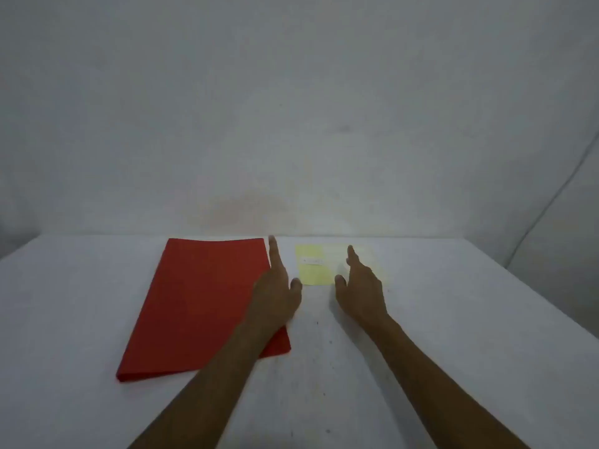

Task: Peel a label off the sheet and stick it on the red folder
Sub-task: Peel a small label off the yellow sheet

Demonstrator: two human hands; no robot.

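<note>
A red folder (201, 303) lies flat on the white table, left of centre. To its right, near the table's far edge, lies a pale yellow label sheet (312, 264) with a small white label (312, 261) on it. My left hand (275, 286) hovers open over the folder's right edge, fingers stretched forward. My right hand (361, 286) is open too, held over the right part of the sheet and hiding it. Neither hand holds anything.
The white table (453, 335) ends at a pale wall close behind the folder and sheet. Its right edge runs diagonally at the far right. A few dark specks dot the surface between my forearms.
</note>
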